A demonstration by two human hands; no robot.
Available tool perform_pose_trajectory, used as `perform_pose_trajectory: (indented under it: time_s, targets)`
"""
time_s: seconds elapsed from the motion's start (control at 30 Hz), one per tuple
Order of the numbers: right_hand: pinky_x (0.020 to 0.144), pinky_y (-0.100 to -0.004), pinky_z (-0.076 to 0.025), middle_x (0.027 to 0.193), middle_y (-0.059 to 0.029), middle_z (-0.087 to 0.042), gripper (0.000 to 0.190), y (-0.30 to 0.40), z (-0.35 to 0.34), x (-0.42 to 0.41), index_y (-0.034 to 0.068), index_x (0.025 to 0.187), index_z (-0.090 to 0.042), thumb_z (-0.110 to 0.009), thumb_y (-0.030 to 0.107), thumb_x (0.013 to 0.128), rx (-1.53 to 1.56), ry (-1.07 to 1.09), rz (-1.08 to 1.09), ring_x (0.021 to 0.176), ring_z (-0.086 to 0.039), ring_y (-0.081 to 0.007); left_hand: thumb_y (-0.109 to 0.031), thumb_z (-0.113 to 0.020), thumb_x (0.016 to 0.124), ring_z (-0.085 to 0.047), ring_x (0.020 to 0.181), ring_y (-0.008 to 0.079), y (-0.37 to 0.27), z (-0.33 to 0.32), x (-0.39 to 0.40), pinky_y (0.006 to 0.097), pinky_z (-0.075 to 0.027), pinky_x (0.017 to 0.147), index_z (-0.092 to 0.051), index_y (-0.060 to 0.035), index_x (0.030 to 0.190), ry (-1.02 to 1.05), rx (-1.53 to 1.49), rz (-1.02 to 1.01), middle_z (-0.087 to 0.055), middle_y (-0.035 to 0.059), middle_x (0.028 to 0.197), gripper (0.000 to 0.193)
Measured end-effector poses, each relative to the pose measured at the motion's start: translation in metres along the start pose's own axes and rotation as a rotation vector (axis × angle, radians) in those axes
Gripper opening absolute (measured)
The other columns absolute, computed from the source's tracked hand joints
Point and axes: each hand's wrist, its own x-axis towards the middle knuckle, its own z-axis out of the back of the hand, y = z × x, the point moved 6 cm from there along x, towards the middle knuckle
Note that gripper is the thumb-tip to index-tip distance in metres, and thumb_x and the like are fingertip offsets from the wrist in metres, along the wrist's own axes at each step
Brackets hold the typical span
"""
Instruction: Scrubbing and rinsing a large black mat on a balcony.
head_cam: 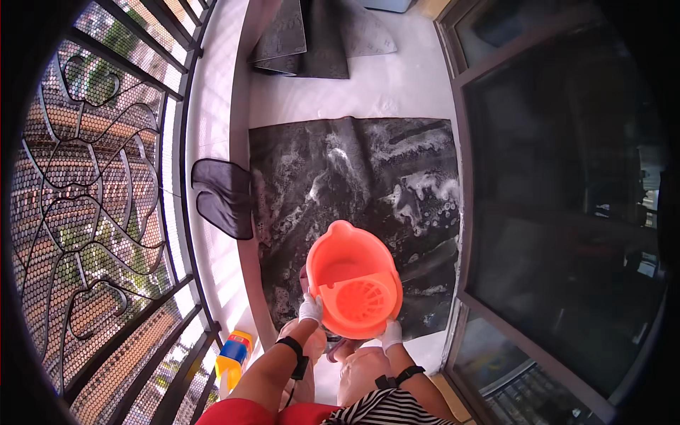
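Note:
An orange plastic mop bucket (340,260) with a slotted wringer insert (366,298) is held in front of my legs. My left hand (311,308), in a white glove, grips its left side. On the lower right of the bucket is my right hand (391,333), gloved too, its fingers partly hidden by the rim. No water can be made out inside the bucket. Below it a dark mat (297,159) covers the floor, wet and streaked with white suds.
A dark cloth (223,196) drapes over the white ledge (215,106) at left. A yellow bottle with a blue label (234,353) stands near the metal railing (186,106). A folded dark mat (324,42) lies at the far end. Glass doors (547,202) line the right.

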Motion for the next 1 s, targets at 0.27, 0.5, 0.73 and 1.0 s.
perform_pose_trajectory:
  time_s: [0.27,0.5,0.73,1.0]
  targets:
    - [0.079,-0.0561,-0.048,0.116,-0.0171,-0.052,0.039,-0.006,-0.009,-0.008,0.007,0.12,-0.047,-0.054,0.026,0.087,0.026,-0.092,-0.122,0.104,-0.053,-0.0356,-0.037,-0.049,0.084,-0.058,0.093,0.0441,0.001,0.015,0.004,0.0482,-0.046,0.08,-0.041,0.0029,0.113,0.163,0.001,0.083,-0.058,0.0311,0.098,0.05]
    - [0.088,-0.0614,-0.041,0.126,-0.0176,-0.047,0.036,0.035,-0.043,-0.016,0.009,0.126,-0.042,-0.045,0.021,0.092,0.058,0.05,-0.166,0.114,-0.048,-0.0353,-0.039,-0.052,0.082,-0.056,0.098,0.0442,-0.001,0.015,0.029,0.0474,-0.045,0.085,-0.039,0.0021,0.116,0.147,-0.182,0.136,-0.056,0.0321,0.102,0.055]
    - [0.076,-0.0574,-0.05,0.115,-0.0201,-0.051,0.033,0.077,-0.009,-0.001,0.001,0.12,-0.042,-0.047,0.017,0.09,-0.152,0.069,-0.021,0.102,-0.056,-0.0346,-0.038,-0.052,0.081,-0.056,0.101,0.0415,0.014,-0.038,0.009,0.0462,-0.044,0.087,-0.041,0.0014,0.119,0.14,-0.211,0.151,-0.056,0.0299,0.108,0.056]
    - [0.053,-0.041,-0.055,0.093,-0.0146,-0.059,0.026,0.199,-0.002,0.044,-0.001,0.101,-0.049,-0.053,0.022,0.089,-0.562,0.175,0.226,0.074,-0.062,-0.0255,-0.026,-0.054,0.085,-0.061,0.088,0.0374,-0.063,-0.092,-0.034,0.0472,-0.055,0.066,-0.044,-0.0019,0.118,0.182,-0.876,0.501,-0.056,0.022,0.108,0.042]
